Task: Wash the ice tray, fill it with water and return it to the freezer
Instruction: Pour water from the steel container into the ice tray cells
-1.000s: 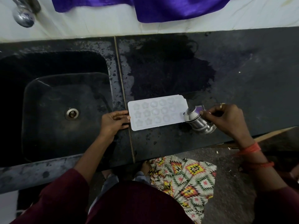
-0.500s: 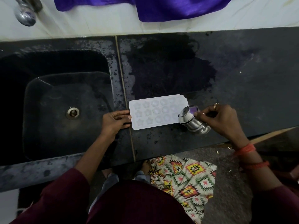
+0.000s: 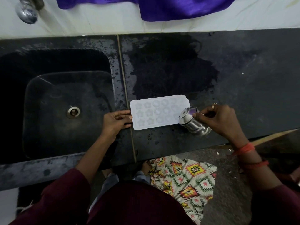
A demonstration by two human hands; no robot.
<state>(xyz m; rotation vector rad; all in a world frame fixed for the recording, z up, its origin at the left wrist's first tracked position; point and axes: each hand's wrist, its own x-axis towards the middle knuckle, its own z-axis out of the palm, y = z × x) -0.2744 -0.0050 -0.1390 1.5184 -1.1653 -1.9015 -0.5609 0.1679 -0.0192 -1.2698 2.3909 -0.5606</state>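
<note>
Right hand (image 3: 222, 120) curled round tilted steel cup (image 3: 194, 122), over tray (image 3: 155, 113) end beside it; left hand (image 3: 114, 121) flat, touching other end.

ice tray (image 3: 159, 112) | white, star and round moulds | flat on counter (image 3: 243, 78)

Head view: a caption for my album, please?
Left hand steadies the ice tray on the counter; right hand tilts a steel cup over its edge.

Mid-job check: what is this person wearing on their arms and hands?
The left sleeve and right sleeve are dark maroon, ending short of the wrists. The right hand wears a gold ring; its wrist carries two red-orange thread bands. The left hand shows no jewellery.
</note>
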